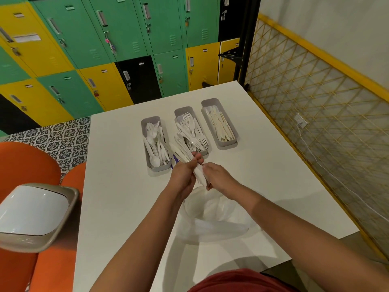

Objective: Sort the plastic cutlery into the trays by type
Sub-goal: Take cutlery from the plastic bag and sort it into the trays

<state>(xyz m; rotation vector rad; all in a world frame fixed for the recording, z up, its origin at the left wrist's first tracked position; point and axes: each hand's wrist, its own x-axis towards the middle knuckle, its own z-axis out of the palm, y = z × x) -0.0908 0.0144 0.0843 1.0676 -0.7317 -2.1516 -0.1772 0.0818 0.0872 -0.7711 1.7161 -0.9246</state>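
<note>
Bundle of white plastic cutlery (182, 151) sits in my left hand (183, 174), fingers curled round its lower part, the free ends fanning up and away over the near end of the fork tray (190, 131). I cannot tell from here whether the pieces are forks, knives or a mix; the heads overlap the tray contents. My right hand (217, 178) pinches the near end of the bundle just beside my left, thumb and fingers closed on it. Reference landmark: the fork tray, middle of three. To its left, the spoon tray (155, 143); to its right and slightly farther, the knife tray (220, 123). All three already hold pieces of one kind each, so the sort looks well along. Nearer to me than the fork tray, under my wrists, lies a crumpled clear plastic bag (212, 218) on the white table (126, 186). Judgement for this step: keep the left grip firm and low, draw single pieces out with the right hand, check the head before release, lay each lengthwise in its tray. Risk: loose ends splaying and slipping into the fork tray unsorted. Far left of the fork tray, off the table edge, stands a lidded bin (33, 216).
</note>
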